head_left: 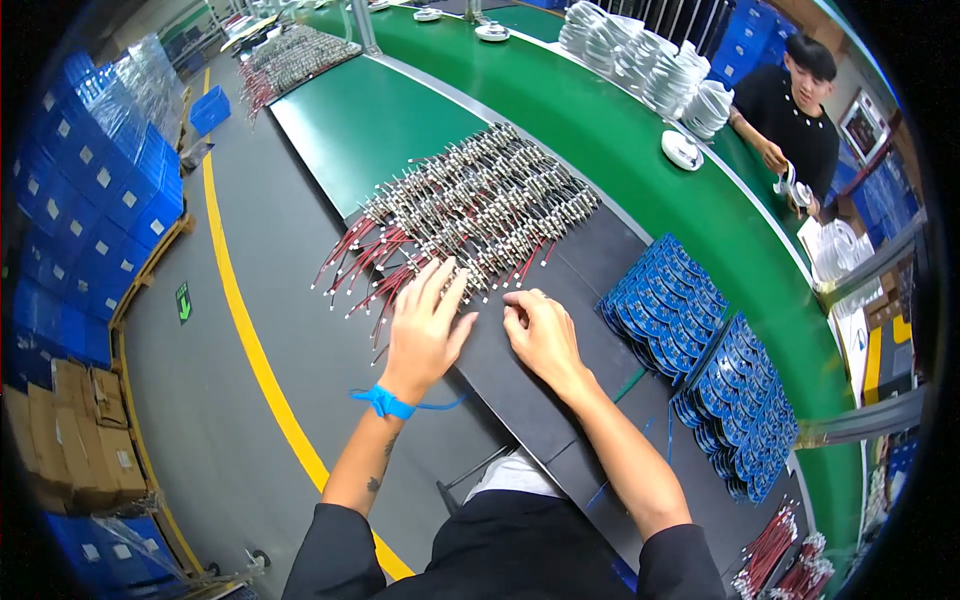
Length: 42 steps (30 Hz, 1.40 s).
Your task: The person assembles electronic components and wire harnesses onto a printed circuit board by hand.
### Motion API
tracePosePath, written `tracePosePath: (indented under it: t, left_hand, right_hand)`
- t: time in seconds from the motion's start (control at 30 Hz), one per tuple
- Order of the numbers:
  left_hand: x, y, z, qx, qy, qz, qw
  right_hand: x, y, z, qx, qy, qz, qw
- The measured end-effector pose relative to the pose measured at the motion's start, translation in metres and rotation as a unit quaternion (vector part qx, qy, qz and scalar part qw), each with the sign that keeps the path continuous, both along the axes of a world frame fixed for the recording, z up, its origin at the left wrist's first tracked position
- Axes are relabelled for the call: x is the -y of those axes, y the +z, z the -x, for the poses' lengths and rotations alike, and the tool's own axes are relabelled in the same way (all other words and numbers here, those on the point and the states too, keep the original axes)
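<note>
at frame centre, the left hand extends spread fingers over wired parts, the right hand curls, grip indeterminable; light contact should keep red leads untangled.

A green arrow sign is on the floor, near its left edge. White labels on the blue boxes are too small to read.

Just behind the left hand, a bright blue wristband circles the wrist, a thin blue cord running off it toward the right-hand side. Dark markings sit farther from the hand, on the forearm. Well behind both hands come black sleeves and a black top.
</note>
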State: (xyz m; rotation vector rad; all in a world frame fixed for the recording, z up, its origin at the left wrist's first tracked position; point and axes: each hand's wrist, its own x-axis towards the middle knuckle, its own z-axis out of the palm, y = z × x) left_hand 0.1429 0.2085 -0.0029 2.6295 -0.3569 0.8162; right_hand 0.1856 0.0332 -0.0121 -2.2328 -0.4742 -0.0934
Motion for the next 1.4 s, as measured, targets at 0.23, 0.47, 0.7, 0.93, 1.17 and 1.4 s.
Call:
tracePosePath:
  t: [0.23,0.47,0.7,0.93,1.17,1.4]
  left_hand:
    - [-0.009,-0.013,-0.018,-0.026,-0.036,-0.062,0.997]
    - [-0.005,-0.014,-0.023,-0.028,-0.08,-0.041,0.996]
    - [0.008,0.006,-0.002,-0.057,-0.08,-0.06,0.993]
    - [0.105,0.014,0.048,-0.163,-0.328,0.062,0.928]
    - [0.177,0.005,0.082,-0.242,-0.362,-0.025,0.9]
    - [0.18,0.009,0.091,-0.204,-0.321,0.127,0.916]
  right_hand:
    - [0.002,-0.017,0.014,0.062,0.013,-0.073,0.995]
    - [0.015,-0.027,0.023,0.097,0.013,-0.098,0.99]
    - [0.023,-0.004,0.056,0.013,-0.04,-0.186,0.982]
    - [0.104,0.053,0.169,-0.083,-0.083,-0.256,0.959]
    - [0.178,0.025,0.233,0.024,-0.47,0.045,0.881]
    - [0.152,0.017,0.204,0.011,-0.4,0.123,0.908]
